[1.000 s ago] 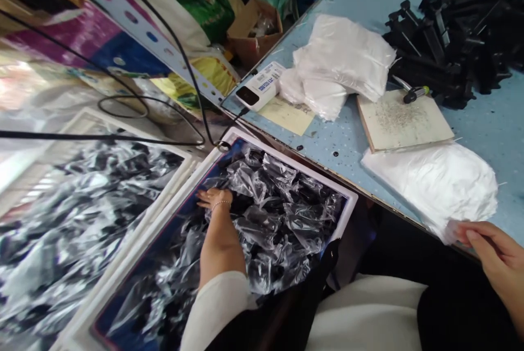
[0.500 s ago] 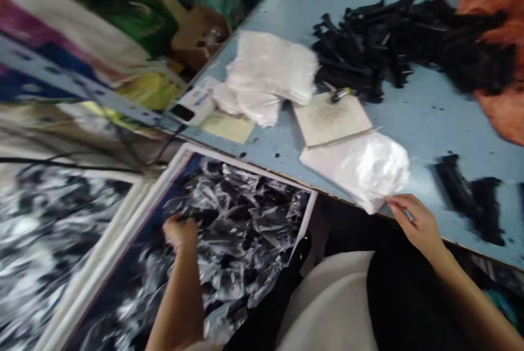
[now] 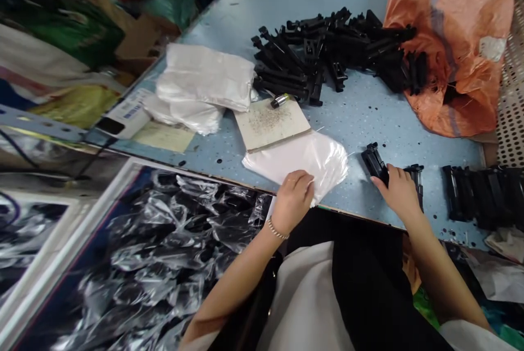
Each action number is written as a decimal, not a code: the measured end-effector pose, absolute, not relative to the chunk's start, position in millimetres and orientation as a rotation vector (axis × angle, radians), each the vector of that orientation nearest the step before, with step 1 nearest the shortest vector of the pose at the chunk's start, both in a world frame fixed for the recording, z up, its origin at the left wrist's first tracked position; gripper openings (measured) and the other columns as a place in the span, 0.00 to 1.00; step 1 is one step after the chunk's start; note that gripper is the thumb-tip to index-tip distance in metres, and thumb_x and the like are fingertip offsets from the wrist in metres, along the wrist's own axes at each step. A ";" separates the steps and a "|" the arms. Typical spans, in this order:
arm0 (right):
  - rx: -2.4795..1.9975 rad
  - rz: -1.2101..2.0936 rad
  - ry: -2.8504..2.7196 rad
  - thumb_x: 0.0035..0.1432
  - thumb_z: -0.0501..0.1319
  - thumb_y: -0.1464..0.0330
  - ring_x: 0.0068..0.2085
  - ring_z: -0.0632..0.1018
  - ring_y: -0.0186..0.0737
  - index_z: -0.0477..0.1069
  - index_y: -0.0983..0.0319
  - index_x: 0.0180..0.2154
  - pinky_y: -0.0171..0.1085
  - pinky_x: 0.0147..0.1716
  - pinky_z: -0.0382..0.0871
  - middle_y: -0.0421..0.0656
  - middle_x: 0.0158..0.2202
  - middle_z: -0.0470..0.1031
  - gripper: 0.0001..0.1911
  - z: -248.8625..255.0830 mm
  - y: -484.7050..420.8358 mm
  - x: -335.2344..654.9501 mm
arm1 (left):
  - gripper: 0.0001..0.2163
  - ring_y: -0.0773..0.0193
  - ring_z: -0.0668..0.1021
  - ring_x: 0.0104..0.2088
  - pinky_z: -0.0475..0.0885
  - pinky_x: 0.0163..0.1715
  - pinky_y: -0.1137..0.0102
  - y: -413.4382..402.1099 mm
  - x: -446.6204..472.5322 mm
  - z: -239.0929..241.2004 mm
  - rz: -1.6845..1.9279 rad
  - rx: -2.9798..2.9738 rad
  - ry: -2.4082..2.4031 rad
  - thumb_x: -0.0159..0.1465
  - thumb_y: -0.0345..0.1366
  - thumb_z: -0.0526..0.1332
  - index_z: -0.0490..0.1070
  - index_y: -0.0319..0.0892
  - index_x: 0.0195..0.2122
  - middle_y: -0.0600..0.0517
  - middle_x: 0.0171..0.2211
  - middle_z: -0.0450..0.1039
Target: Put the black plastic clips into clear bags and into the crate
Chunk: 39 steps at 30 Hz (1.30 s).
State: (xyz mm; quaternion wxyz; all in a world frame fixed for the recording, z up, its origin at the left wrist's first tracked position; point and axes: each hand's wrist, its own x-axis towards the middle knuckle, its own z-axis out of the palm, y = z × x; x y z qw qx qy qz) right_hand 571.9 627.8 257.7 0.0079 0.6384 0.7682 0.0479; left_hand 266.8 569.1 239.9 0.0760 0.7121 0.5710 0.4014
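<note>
A stack of clear plastic bags (image 3: 298,157) lies at the table's front edge, partly under a cream-coloured block (image 3: 274,124). My left hand (image 3: 292,198), a beaded bracelet at its wrist, is closed with its fingers at the stack's front corner; its fingertips are partly hidden. To the right, my right hand (image 3: 399,190) has its thumb and fingers around a black plastic part (image 3: 374,162) on the table. Another black part (image 3: 416,179) lies just beside that hand, partly covered by it.
Black parts (image 3: 327,48) are heaped at the back beside an orange sack (image 3: 446,56). More stand in a row (image 3: 485,195) at right. Bag bundles (image 3: 208,75) and a white box (image 3: 126,113) lie left. Below is a bin (image 3: 131,162) of bagged black parts.
My left hand has come up from the bin to the bag stack. My right hand has left the bags and taken hold of a black part. The view has swung right.
</note>
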 end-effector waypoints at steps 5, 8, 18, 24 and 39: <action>1.678 -0.101 2.599 0.64 0.54 0.71 0.57 0.72 0.61 0.67 0.64 0.62 0.59 0.54 0.65 0.57 0.57 0.74 0.25 272.5 658.7 571.8 | 0.12 0.47 0.76 0.48 0.77 0.48 0.53 586.0 289.9 222.9 1.152 2.087 1.901 0.67 0.37 0.63 0.69 0.35 0.48 0.37 0.44 0.71; 1.460 -0.225 2.791 0.61 0.49 0.80 0.67 0.64 0.57 0.75 0.53 0.56 0.63 0.63 0.55 0.46 0.64 0.69 0.29 277.3 663.9 576.5 | 0.05 0.49 0.76 0.46 0.75 0.50 0.52 583.1 281.5 217.4 1.046 2.082 1.933 0.68 0.33 0.61 0.72 0.38 0.42 0.39 0.43 0.73; 2.108 -0.420 2.528 0.64 0.59 0.54 0.53 0.73 0.66 0.64 0.66 0.65 0.61 0.51 0.69 0.63 0.53 0.72 0.35 261.0 634.7 567.9 | 0.10 0.67 0.72 0.26 0.67 0.28 0.71 614.2 235.2 237.8 1.010 1.120 1.607 0.57 0.39 0.68 0.70 0.40 0.26 0.54 0.25 0.71; 2.064 -2.313 1.992 0.57 0.65 0.48 0.34 0.78 0.44 0.75 0.61 0.48 0.41 0.33 0.75 0.45 0.36 0.79 0.26 265.1 626.5 543.8 | 0.03 0.65 0.77 0.30 0.74 0.33 0.69 613.5 234.2 229.9 1.125 1.278 1.622 0.59 0.29 0.61 0.73 0.40 0.33 0.52 0.29 0.76; 1.180 -3.266 0.622 0.65 0.58 0.50 0.20 0.68 0.30 0.73 0.64 0.51 0.27 0.12 0.57 0.44 0.32 0.78 0.25 281.3 603.3 476.3 | 0.12 0.73 0.72 0.26 0.70 0.30 0.74 600.5 230.3 242.9 1.183 1.086 1.454 0.58 0.28 0.63 0.64 0.41 0.42 0.51 0.37 0.77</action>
